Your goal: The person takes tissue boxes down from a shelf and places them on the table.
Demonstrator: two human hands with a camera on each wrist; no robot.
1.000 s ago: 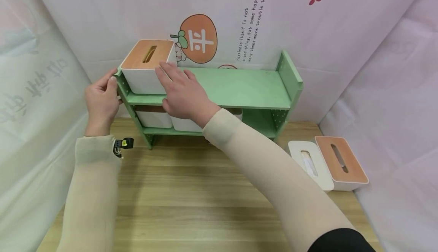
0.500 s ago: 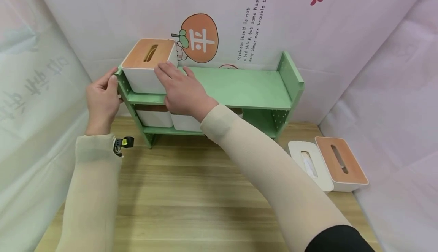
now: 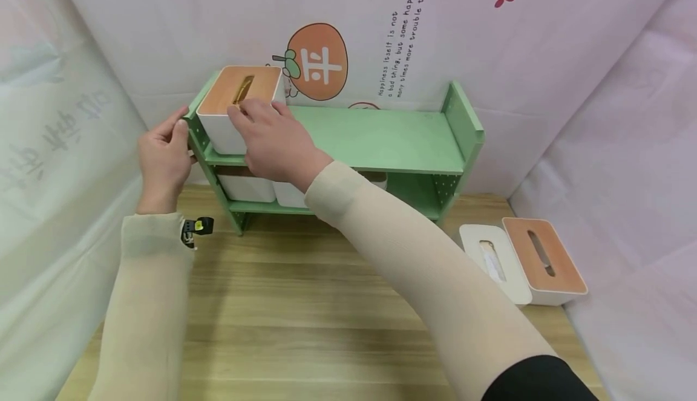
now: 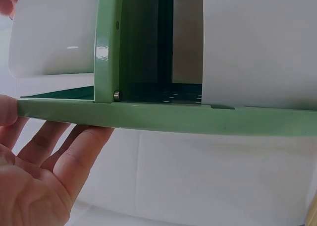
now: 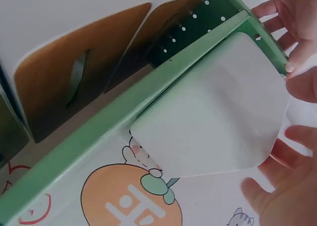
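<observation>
A white tissue box [image 3: 218, 95] with a wood-coloured slotted lid stands at the left end of the upper level of a green shelf [image 3: 392, 138]. My right hand [image 3: 272, 144] grips its top front edge, fingers curled over the lid. In the right wrist view the white face of that tissue box [image 5: 213, 107] shows, with fingers along its rim. My left hand [image 3: 163, 162] holds the shelf's left side panel. From the left wrist view, thumb and fingers of the left hand [image 4: 44, 181] lie round the panel's edge.
White boxes [image 3: 245, 189] with wood-coloured lids sit on the lower level, partly hidden by my right arm. On the wooden tabletop [image 3: 283, 304] at right, a white-topped tissue box [image 3: 492, 259] stands beside a wood-lidded one [image 3: 544, 256]. White printed cloth surrounds the area.
My right hand has shifted left and its fingers have gone from lying straight to curling over the lid edge. The tissue box has come slightly toward me. The left hand stays put.
</observation>
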